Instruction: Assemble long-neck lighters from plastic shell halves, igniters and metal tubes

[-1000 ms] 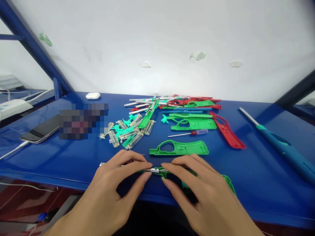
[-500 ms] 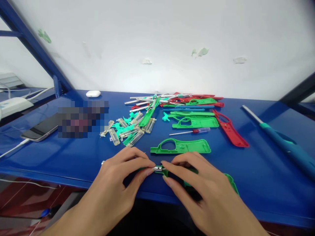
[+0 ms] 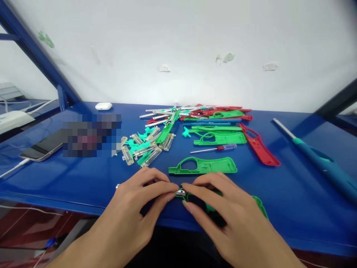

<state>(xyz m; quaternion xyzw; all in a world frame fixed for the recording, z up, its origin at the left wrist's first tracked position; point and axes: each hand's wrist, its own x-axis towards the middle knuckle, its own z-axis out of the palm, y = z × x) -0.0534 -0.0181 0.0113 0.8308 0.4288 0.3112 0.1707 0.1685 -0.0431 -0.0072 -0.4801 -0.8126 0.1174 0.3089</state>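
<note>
Near centre: metal tube [image 3: 180, 192] is pinched in the left hand [image 3: 136, 201], finger and thumb nearly closed; green shell [image 3: 261, 207] is loosely gripped by the right hand [image 3: 232, 206], tips slightly parted, seemingly so both pieces are held aligned.

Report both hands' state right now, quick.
Left hand: closed, fingers pinching the metal tube.
Right hand: closed on the green casing, which it partly hides.

No words, numbers or signs can be read; any small marks seem too blurred to tell
</note>
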